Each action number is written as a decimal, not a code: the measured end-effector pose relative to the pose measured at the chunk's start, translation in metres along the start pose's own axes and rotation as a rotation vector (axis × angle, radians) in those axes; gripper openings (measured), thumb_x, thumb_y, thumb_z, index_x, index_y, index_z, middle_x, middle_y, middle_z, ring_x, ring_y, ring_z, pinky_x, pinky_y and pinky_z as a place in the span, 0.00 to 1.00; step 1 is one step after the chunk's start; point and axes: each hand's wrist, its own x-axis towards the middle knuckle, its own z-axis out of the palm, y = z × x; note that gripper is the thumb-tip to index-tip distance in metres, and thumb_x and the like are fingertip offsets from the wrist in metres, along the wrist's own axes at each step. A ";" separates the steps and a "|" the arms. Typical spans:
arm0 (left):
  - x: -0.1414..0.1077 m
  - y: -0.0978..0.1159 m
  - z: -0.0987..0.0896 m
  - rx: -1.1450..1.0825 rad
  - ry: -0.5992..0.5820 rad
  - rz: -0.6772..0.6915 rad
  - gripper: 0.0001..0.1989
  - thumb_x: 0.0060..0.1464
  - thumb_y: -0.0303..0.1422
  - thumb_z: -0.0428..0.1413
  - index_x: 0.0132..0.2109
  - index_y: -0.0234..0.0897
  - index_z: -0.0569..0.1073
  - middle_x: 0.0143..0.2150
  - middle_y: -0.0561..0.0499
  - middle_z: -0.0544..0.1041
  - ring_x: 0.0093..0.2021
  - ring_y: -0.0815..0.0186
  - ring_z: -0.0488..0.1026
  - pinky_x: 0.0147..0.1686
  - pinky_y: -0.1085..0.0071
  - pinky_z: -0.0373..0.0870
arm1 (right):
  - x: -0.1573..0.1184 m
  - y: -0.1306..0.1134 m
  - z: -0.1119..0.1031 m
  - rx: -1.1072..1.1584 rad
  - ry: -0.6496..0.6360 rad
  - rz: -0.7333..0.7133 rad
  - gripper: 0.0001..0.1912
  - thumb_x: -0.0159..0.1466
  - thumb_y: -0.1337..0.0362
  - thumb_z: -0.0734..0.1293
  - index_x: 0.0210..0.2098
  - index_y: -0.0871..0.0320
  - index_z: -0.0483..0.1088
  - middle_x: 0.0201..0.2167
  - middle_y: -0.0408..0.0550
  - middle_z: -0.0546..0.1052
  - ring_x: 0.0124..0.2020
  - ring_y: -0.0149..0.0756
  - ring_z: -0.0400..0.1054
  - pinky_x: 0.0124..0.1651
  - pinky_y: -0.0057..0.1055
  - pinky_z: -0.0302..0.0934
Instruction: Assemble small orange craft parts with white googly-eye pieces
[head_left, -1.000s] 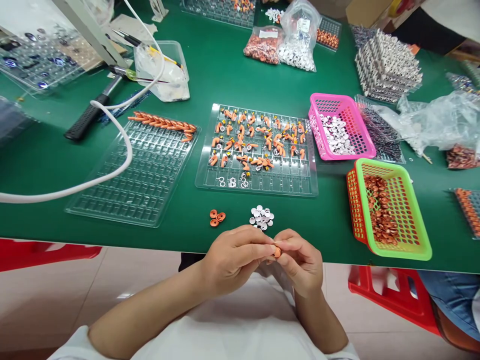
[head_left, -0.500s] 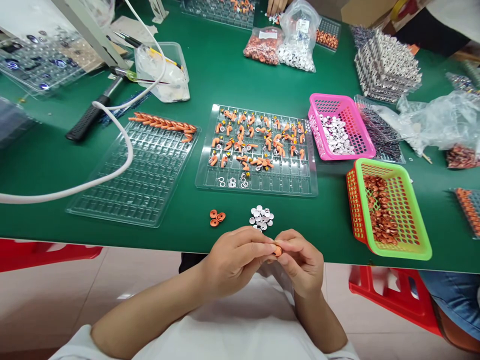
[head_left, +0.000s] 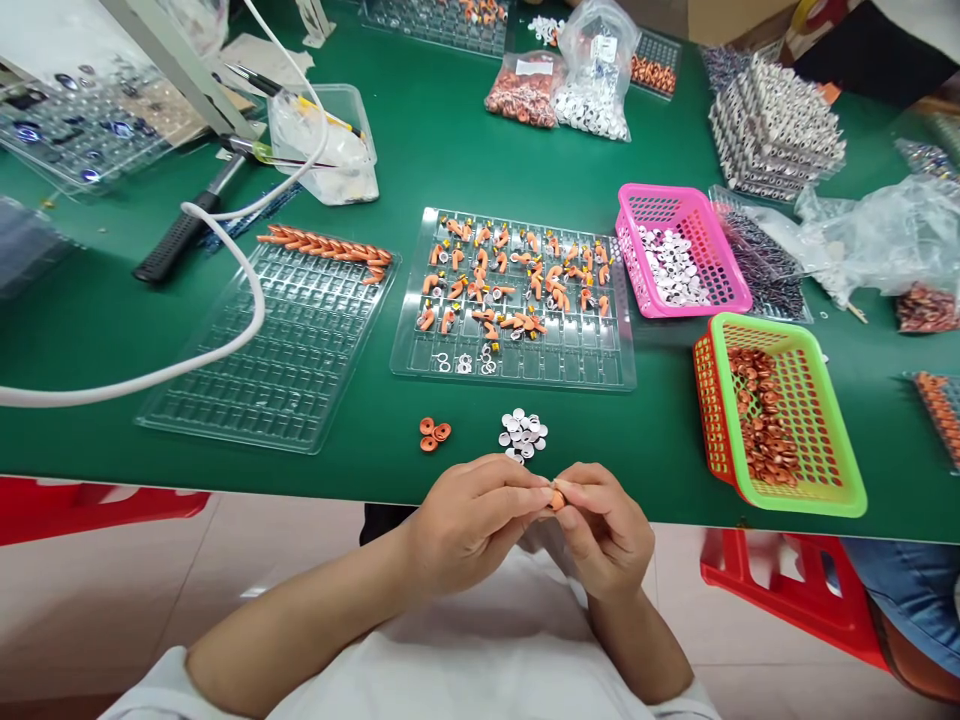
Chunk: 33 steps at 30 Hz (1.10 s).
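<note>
At the table's front edge my left hand (head_left: 480, 525) and my right hand (head_left: 611, 530) meet, fingertips pinched around a small round orange piece (head_left: 556, 499). Fingers cover most of it, so its full shape is hidden. Just beyond my knuckles lies a pile of white discs (head_left: 523, 436). Left of that pile are a few orange discs with dark centres (head_left: 433, 434). Farther out, a clear compartment tray (head_left: 577, 368) holds small curved orange parts, with several white rings in its nearest row.
A second clear tray (head_left: 240, 380) with a row of orange discs lies left, crossed by a white cable (head_left: 259, 300) near a hammer (head_left: 176, 235). To the right stand a pink basket (head_left: 626, 235) of white discs and a green basket (head_left: 844, 440) of copper-coloured discs. Bags (head_left: 525, 90) lie behind.
My hands keep hold of the orange piece; the right hand has shifted very slightly right. At the far edge, another person's hand has left the white pieces there.
</note>
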 end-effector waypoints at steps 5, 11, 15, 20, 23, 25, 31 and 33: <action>0.000 0.002 0.002 0.008 0.001 -0.053 0.11 0.62 0.22 0.55 0.50 0.35 0.72 0.37 0.47 0.82 0.37 0.66 0.78 0.36 0.73 0.76 | 0.002 0.000 0.000 -0.009 -0.006 -0.005 0.21 0.64 0.74 0.66 0.53 0.47 0.74 0.36 0.48 0.79 0.37 0.40 0.73 0.36 0.37 0.69; 0.000 0.001 0.000 0.014 -0.056 -0.099 0.16 0.63 0.22 0.54 0.56 0.36 0.71 0.39 0.47 0.82 0.39 0.67 0.78 0.38 0.73 0.76 | 0.006 -0.001 -0.002 -0.081 -0.045 -0.066 0.21 0.64 0.76 0.66 0.53 0.51 0.72 0.37 0.50 0.79 0.38 0.40 0.74 0.36 0.36 0.71; 0.003 -0.001 -0.006 -0.044 -0.107 -0.108 0.17 0.62 0.20 0.53 0.56 0.36 0.72 0.41 0.45 0.81 0.41 0.66 0.78 0.39 0.73 0.77 | 0.009 -0.002 -0.003 -0.126 -0.082 -0.102 0.22 0.63 0.78 0.65 0.53 0.54 0.71 0.38 0.50 0.78 0.39 0.38 0.74 0.37 0.34 0.72; 0.007 -0.004 -0.010 -0.096 -0.127 -0.119 0.18 0.61 0.21 0.56 0.56 0.38 0.74 0.40 0.47 0.83 0.40 0.66 0.80 0.38 0.74 0.78 | 0.014 -0.004 -0.005 -0.117 -0.126 -0.095 0.23 0.63 0.80 0.66 0.53 0.54 0.71 0.39 0.50 0.78 0.39 0.38 0.74 0.38 0.34 0.71; 0.006 -0.006 -0.008 -0.123 -0.091 -0.135 0.18 0.59 0.20 0.58 0.55 0.39 0.76 0.40 0.47 0.84 0.39 0.66 0.81 0.38 0.75 0.79 | 0.015 -0.005 -0.005 -0.095 -0.123 -0.079 0.22 0.63 0.80 0.66 0.52 0.54 0.72 0.38 0.50 0.78 0.39 0.37 0.74 0.38 0.33 0.72; 0.006 -0.006 -0.008 -0.137 -0.076 -0.153 0.17 0.58 0.19 0.59 0.53 0.38 0.77 0.40 0.47 0.84 0.39 0.66 0.81 0.38 0.75 0.79 | 0.016 -0.005 -0.005 -0.088 -0.114 -0.073 0.21 0.63 0.80 0.67 0.51 0.54 0.72 0.37 0.49 0.78 0.38 0.36 0.74 0.37 0.33 0.72; 0.008 -0.006 -0.008 -0.090 -0.086 -0.188 0.12 0.60 0.22 0.59 0.49 0.38 0.78 0.37 0.49 0.83 0.35 0.68 0.80 0.35 0.75 0.78 | 0.014 -0.002 -0.002 -0.088 -0.085 -0.027 0.16 0.64 0.77 0.67 0.48 0.53 0.71 0.36 0.47 0.78 0.37 0.35 0.74 0.38 0.33 0.71; 0.009 -0.004 -0.008 -0.051 -0.094 -0.191 0.11 0.61 0.23 0.58 0.49 0.37 0.77 0.36 0.49 0.83 0.35 0.68 0.79 0.35 0.75 0.77 | 0.013 -0.001 -0.001 -0.081 -0.081 0.020 0.15 0.65 0.76 0.67 0.47 0.52 0.71 0.36 0.46 0.78 0.37 0.35 0.74 0.39 0.33 0.71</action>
